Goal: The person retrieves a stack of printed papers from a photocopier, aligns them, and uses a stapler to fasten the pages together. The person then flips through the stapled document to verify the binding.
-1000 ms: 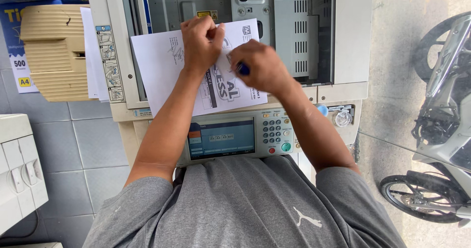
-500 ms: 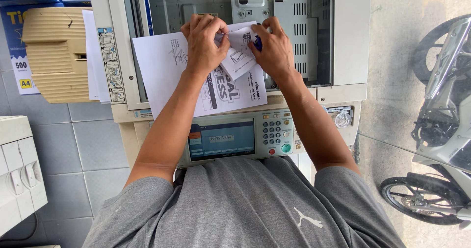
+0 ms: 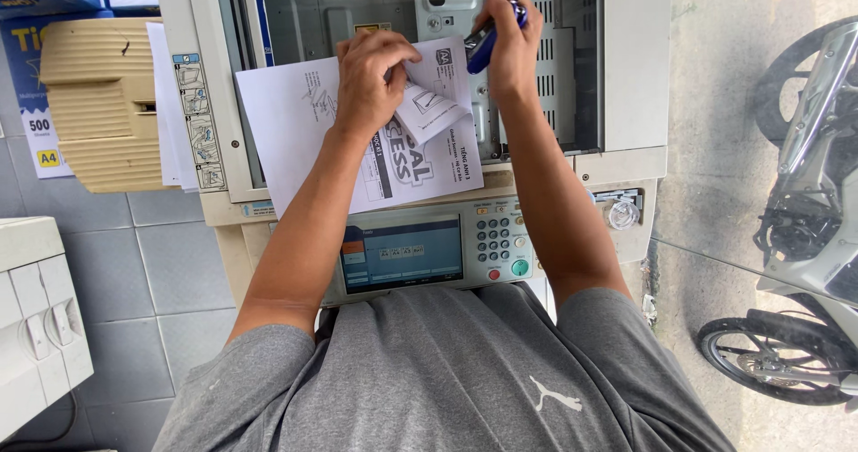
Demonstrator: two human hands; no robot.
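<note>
Grey cotton of the person's T-shirt (image 3: 429, 380) filled the nearest part of the scene, both bare forearms reaching away from it over the photocopier's control panel (image 3: 429, 251), with its blue screen and keypad. Just beyond the panel, a stack of printed white sheets (image 3: 295, 121) lay on the copier's top. The left hand (image 3: 371, 81) pressed down on those sheets, fingers curled and pinching the top page, whose corner was folded back into a loose flap. To its right and a little farther off, the right hand (image 3: 511, 45) was raised clear of the paper, closed firmly around a blue stapler (image 3: 483, 45) that pointed down toward the folded corner without touching it. Behind both hands stood the copier's open grey lid (image 3: 572, 59). Off to the left sat a beige machine (image 3: 98, 103) with paper reams behind it; to the right, on the pavement, a parked motorbike (image 3: 804, 237).
</note>
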